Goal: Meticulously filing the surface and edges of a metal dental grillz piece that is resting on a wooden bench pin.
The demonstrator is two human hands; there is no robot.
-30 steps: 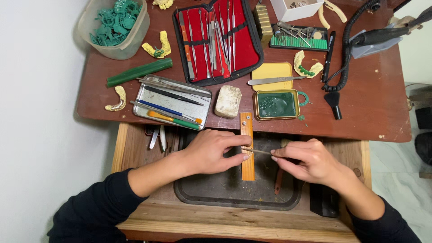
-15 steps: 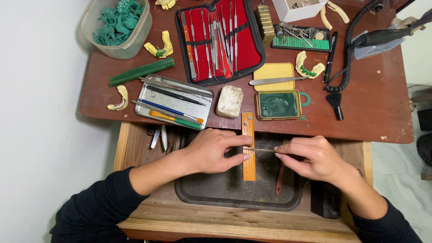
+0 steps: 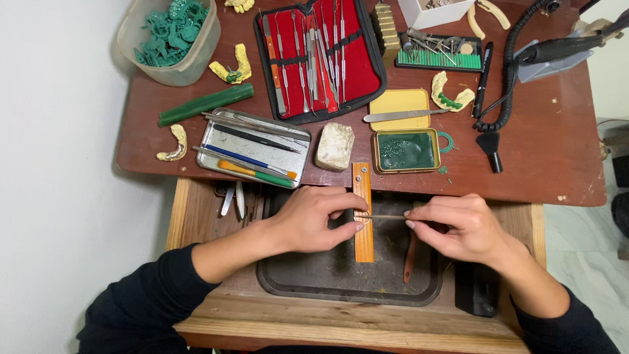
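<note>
While both hands pinch a thin rod, left hand rests knuckles-up on the wooden peg, right hand level opposite.

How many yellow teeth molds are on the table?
5 in view: one mold at the table's left edge, one beside the plastic tub, one at the top edge, one right of the yellow lid, one top right. More may be hidden.

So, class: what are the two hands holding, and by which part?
The right hand pinches a thin metal tool by its right end; the left hand steadies its tip against the wooden peg.
</note>
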